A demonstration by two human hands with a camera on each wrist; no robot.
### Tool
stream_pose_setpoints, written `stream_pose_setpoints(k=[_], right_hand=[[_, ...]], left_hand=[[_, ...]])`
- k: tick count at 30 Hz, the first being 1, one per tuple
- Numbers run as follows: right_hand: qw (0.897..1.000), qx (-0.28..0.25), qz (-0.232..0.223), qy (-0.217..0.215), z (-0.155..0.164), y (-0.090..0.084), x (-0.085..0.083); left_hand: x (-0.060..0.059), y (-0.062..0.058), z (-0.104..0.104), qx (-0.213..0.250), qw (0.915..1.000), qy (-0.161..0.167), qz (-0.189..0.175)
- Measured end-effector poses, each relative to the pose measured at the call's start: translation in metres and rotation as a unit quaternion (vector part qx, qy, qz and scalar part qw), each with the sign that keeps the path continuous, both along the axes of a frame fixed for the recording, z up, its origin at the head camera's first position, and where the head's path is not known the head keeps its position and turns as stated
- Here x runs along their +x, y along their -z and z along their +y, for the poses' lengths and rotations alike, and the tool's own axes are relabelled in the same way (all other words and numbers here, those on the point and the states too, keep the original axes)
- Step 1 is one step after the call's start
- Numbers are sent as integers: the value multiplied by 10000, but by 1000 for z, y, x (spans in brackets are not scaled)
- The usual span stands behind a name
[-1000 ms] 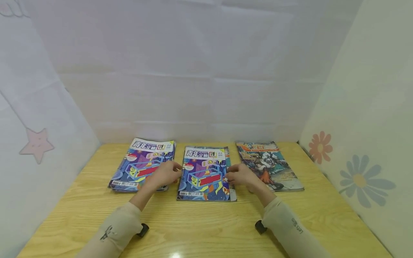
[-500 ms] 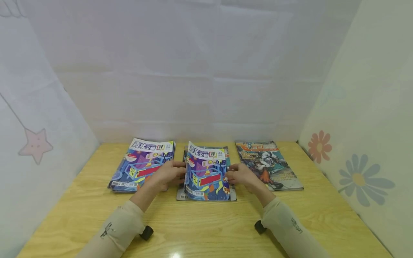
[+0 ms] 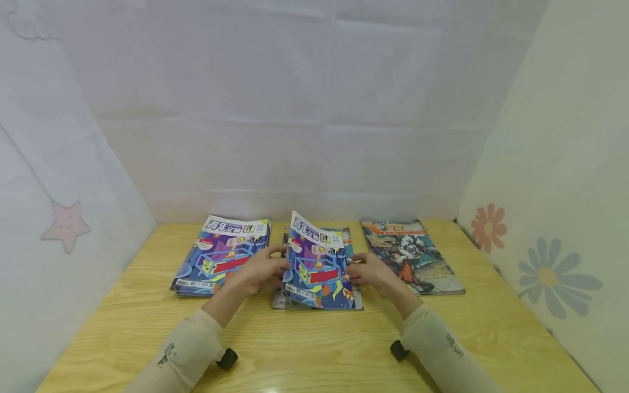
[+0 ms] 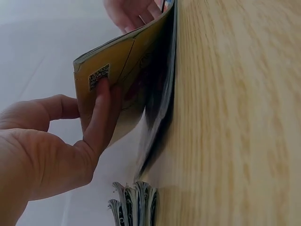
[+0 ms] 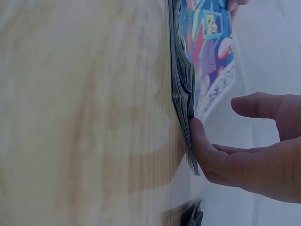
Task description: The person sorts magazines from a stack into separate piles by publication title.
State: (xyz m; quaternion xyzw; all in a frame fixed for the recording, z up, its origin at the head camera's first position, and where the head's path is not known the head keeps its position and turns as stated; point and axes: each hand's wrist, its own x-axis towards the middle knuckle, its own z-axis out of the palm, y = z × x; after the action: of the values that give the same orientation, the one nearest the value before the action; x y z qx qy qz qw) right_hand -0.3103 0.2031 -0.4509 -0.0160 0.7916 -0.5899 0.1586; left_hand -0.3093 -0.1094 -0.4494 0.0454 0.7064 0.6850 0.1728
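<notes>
bright, even light; a small glare spot on the table [image 3: 267, 388]; wrist views blurred; head view bowed at edges

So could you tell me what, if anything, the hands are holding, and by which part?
The left hand pinches the top magazine of the middle stack by its left edge, lifting that side. The right hand presses its fingers against the stack's right edge.

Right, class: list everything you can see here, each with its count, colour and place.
Lifted magazine: one, blue-purple cover, raised off the middle pile.
Middle pile: one, under the lifted copy, table centre.
Left pile: one, same blue-purple cover, left of centre.
Right magazine: one, orange-teal cover, right of centre.
Table: one, light wood.
Backdrop: white sheets with star and flower shapes.
Left hand: holds the lifted magazine's left edge.
Right hand: at the pile's right edge.
</notes>
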Motion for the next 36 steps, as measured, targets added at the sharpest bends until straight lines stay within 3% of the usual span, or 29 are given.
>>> stream_pose_setpoints(k=[5,13,16,21,26,30,33,36], right_hand=[[9997,-220,-106,71,2,2,-1],[9979,-636,-138,-44,3,3,-3],[9939,-1059,-291,-98,0,1,-4],[9761,-1937,-936,-295,-9,-1,-8],[9482,-2778,-1405,-630,-18,-2,-14],[9266,-3384,-1424,-809,-24,-6,-19],[9096,-3781,-1362,-1050,-30,-9,-22],[9009,-3940,-1319,-1259,-37,-10,-24]], left_hand=[[5,-9,3,196,9995,-84,244],[11,-32,-2,636,9968,207,445],[13,-39,-5,655,9958,256,581],[14,-50,-12,754,9935,284,810],[12,-54,-21,787,9932,173,839],[9,-53,-34,611,9947,43,821],[7,-52,-45,229,9962,-127,827],[8,-52,-56,-209,9957,-180,889]])
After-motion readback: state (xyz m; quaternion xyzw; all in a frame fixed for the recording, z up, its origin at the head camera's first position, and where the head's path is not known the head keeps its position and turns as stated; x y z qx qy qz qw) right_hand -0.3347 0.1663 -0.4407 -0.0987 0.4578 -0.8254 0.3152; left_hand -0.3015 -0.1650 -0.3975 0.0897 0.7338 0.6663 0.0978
